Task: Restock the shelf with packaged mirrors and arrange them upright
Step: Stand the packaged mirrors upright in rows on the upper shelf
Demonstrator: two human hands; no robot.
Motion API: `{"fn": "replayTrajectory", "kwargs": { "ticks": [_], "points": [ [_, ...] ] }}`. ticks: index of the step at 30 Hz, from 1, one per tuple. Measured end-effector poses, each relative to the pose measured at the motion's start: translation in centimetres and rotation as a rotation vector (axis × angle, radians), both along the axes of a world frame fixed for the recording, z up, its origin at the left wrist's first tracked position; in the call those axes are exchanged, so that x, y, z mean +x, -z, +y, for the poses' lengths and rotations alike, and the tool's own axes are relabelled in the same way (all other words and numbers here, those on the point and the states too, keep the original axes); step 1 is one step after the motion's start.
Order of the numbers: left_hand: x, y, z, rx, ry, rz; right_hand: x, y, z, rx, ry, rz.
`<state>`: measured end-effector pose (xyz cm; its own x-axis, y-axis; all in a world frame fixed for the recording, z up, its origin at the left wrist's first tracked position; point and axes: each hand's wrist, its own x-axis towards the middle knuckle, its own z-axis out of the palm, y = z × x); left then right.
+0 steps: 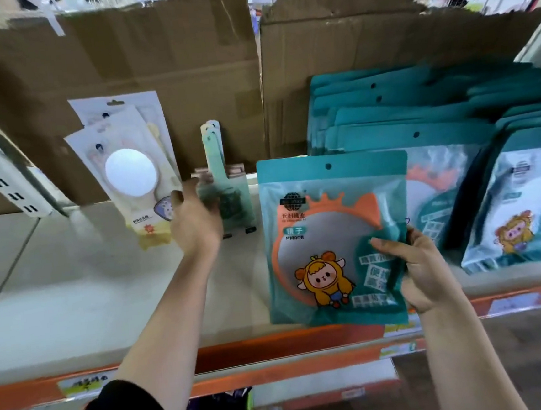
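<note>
Cardboard sheets (152,68) are stood as a backing behind a pale shelf board (73,287), and a teal stack (418,120) of packaged mirrors is leaned against them, tilted back rather than upright. Just in front of the teal stack's left end, a mirror pack (330,232) of the same kind is held in the air, face forward and nearly vertical. Its lower right corner is pinched by the right hand (429,272), thumb on the front film and fingers hidden behind. Well to the left of the teal stack, white packs (129,171) with a round mirror are propped at a slant, and between them and the teal stack a few slim green packs (225,189) are stood. The left hand (195,224) is stretched out to those green packs, its fingers blurred, so whether anything is gripped cannot be told. The step in hand is judged to be the placing of the held pack at the front of the teal stack. For this to be done well, the bottom edge should be set on the board first, close against the pack behind, and the top tipped back only until it is supported. Little control over a floppy pouch is given by a corner pinch, so a second hand at the top edge would be useful. Room may be needed at the teal stack's left end, so the green packs should be kept from being knocked over
</note>
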<state>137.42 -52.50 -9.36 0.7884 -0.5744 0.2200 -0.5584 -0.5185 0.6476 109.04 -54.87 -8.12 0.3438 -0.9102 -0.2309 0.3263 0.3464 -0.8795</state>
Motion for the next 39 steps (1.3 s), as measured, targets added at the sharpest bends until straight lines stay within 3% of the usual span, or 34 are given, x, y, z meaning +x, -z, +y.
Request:
{"fn": "replayTrajectory", "kwargs": {
  "ticks": [6, 9, 11, 13, 15, 17, 21, 27, 31, 34, 39],
  "points": [
    [-0.2, 0.1, -0.1, 0.003, 0.035, 0.046, -0.3, -0.2, -0.7, -0.010, -0.013, -0.038],
    [0.2, 0.1, 0.7, -0.128, 0.051, 0.012, 0.0, 0.0, -0.4, 0.001, 0.018, -0.059],
    [-0.6, -0.4, 1.3, -0.249, 0.223, -0.035, 0.0, 0.0, -0.3, 0.003, 0.028, -0.068],
    [-2.0, -1.1, 1.9, -0.285, 0.529, -0.004, -0.2, 0.0, -0.2, 0.004, 0.046, -0.056],
    [-3.5, -1.9, 2.3, -0.165, 0.799, 0.138, -0.4, 0.0, 0.0, -0.007, 0.070, -0.056],
    [-5.4, -2.3, 2.3, -0.017, 0.897, 0.255, -0.7, -0.3, 0.0, -0.039, 0.101, -0.065],
    [-8.1, -2.3, 1.2, -0.067, 0.789, 0.148, -2.0, -1.6, -0.8, -0.261, 0.168, 0.123],
    [-12.1, -2.8, -0.6, -0.172, 0.622, 0.102, -4.6, -2.4, -3.3, -0.570, 0.332, 0.767],
    [-15.4, -2.6, -1.9, -0.141, 0.449, -0.008, -6.2, -2.8, -5.0, -0.641, 0.436, 1.127],
    [-17.7, -2.0, -2.4, -0.165, 0.404, 0.019, -7.2, -2.5, -6.2, -0.663, 0.465, 1.220],
    [-19.7, -0.9, -2.5, -0.170, 0.367, 0.071, -7.8, -1.6, -6.0, -0.669, 0.578, 1.181]
  ]
}}
